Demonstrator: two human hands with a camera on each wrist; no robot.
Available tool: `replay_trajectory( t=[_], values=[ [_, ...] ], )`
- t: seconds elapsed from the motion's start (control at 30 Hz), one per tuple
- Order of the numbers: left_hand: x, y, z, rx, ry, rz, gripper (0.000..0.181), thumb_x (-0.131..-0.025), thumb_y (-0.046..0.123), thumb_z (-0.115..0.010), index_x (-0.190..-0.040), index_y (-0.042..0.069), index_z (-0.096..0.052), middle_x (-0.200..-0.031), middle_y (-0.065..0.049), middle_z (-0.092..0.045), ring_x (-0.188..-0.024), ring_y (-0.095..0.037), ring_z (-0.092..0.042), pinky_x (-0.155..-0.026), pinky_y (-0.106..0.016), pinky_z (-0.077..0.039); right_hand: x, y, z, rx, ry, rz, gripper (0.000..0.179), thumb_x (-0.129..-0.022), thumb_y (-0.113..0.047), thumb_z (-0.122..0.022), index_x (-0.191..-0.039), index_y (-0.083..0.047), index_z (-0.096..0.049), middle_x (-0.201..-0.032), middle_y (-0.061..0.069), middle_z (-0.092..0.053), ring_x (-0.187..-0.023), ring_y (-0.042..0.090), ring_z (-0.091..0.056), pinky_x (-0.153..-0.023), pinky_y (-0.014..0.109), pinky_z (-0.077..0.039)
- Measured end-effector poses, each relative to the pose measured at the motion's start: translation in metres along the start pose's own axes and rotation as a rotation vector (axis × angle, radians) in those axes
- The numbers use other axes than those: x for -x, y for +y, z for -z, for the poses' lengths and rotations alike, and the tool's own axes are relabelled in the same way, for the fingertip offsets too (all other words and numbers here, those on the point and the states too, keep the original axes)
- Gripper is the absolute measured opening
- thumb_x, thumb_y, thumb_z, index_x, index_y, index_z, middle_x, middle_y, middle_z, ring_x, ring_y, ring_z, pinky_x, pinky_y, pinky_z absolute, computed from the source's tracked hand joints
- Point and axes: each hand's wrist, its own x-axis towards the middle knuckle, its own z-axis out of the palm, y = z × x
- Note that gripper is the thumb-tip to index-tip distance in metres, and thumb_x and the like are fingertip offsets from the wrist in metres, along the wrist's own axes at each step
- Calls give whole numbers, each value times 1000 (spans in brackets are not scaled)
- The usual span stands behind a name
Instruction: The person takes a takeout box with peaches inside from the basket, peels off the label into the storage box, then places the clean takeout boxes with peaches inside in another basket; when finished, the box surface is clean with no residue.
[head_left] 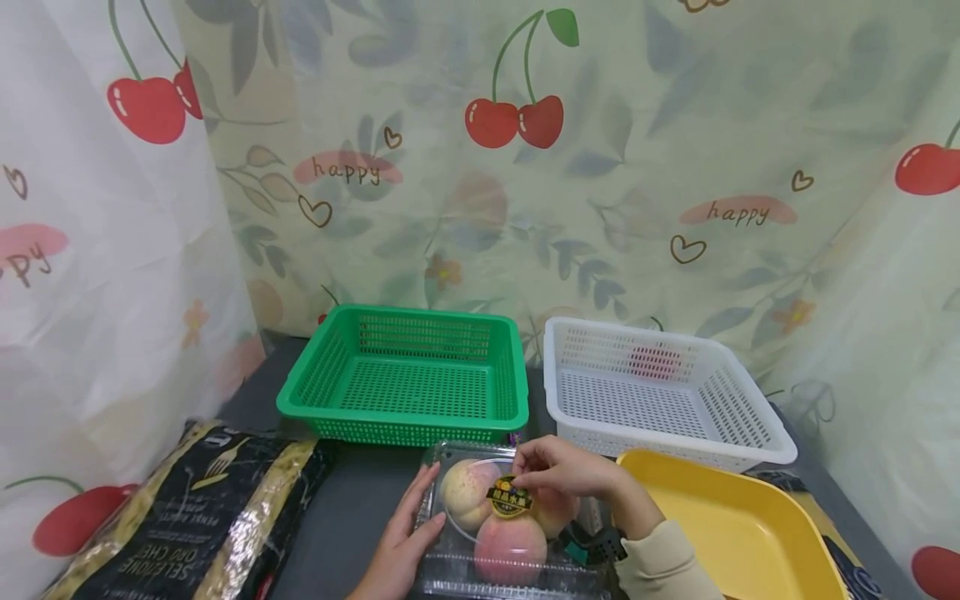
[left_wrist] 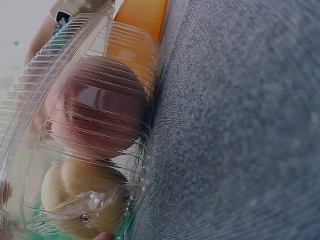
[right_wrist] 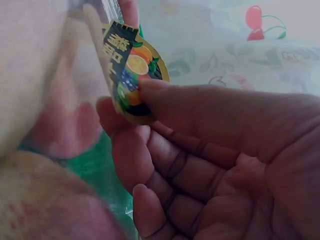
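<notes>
Sticker (right_wrist: 136, 65): right fingers (right_wrist: 131, 155) pinch it in right-wrist view; head view unclear.

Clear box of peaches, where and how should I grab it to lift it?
Probably low on both side walls of the clear box, from left and right together: it sits flat, and the wall seen from the left wrist is ribbed, which may help grip. The left hand rests along its left side; come in carefully on the right, where the yellow tray stands close.
</notes>
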Motion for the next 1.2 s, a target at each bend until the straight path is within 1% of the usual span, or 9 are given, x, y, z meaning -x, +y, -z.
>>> replay_trajectory(
  t=[0.1, 0.23, 0.33, 0.57, 0.67, 0.77, 1.0, 1.07, 1.2],
  values=[
    [0, 0, 0, 2, 0, -6, 58, -93, 18, -51, -147, 16, -28, -157, -16, -2, -142, -43, 4, -106, -66, 1, 1, -1, 2, 19, -17, 17, 13, -90, -12, -59, -86, 0, -61, -79, 2, -60, -72, 9, -52, -67, 19, -45],
    [0, 0, 0, 5, -7, -5, 58, -94, 20, -50, -147, 17, -28, -157, -17, -2, -141, -44, 4, -106, -67, 1, 5, -1, 8, 38, -21, 38, 12, -89, -11, -60, -86, 1, -62, -79, 4, -61, -70, 7, -52, -64, 18, -46],
    [0, 0, 0, 9, -8, 4, 58, -94, 20, -50, -148, 18, -27, -157, -16, -1, -141, -44, 5, -107, -66, 1, 10, 0, 13, 46, -16, 31, 13, -89, -11, -60, -86, 1, -62, -79, 4, -62, -69, 6, -52, -63, 19, -46],
    [1, 0, 0, 8, 4, 27, 59, -93, 21, -51, -148, 19, -27, -157, -16, -3, -142, -44, 3, -107, -65, 0, 25, 1, 27, 29, -6, 38, 13, -89, -10, -59, -88, 3, -61, -82, 14, -63, -70, 9, -55, -63, 23, -49],
    [1, 0, 0, 7, 10, 22, 59, -93, 20, -51, -148, 18, -27, -157, -16, -3, -142, -43, 2, -108, -65, 0, 31, 3, 32, 31, 8, 37, 14, -90, -12, -59, -89, 2, -62, -84, 11, -64, -73, 11, -57, -66, 26, -50],
    [1, 0, 0, 6, 11, 13, 59, -93, 20, -51, -147, 17, -28, -157, -17, -4, -142, -43, 2, -108, -65, 0, 38, 6, 36, 25, 30, 23, 15, -90, -13, -59, -90, 2, -62, -84, 9, -64, -74, 12, -56, -66, 26, -50],
    [0, -1, 0, 3, 11, 6, 59, -93, 20, -51, -147, 17, -27, -157, -17, -3, -142, -43, 3, -108, -65, 0, 52, 17, 45, 15, 81, 0, 17, -91, -14, -58, -91, 3, -61, -84, 3, -63, -72, 9, -54, -66, 24, -48],
    [0, -1, 0, 7, 9, 5, 59, -94, 20, -51, -147, 17, -27, -157, -17, -3, -142, -43, 3, -108, -65, 0, 55, 22, 47, -2, 91, -6, 18, -92, -14, -57, -93, 4, -61, -86, 3, -64, -74, 8, -55, -68, 23, -49],
    [0, -2, -1, 2, 5, -18, 59, -94, 19, -50, -148, 16, -26, -157, -18, -3, -141, -45, 3, -107, -66, -1, 63, 29, 51, -27, 117, -20, 20, -92, -15, -56, -95, 4, -61, -88, 5, -66, -77, 8, -58, -72, 22, -50]
  ],
)
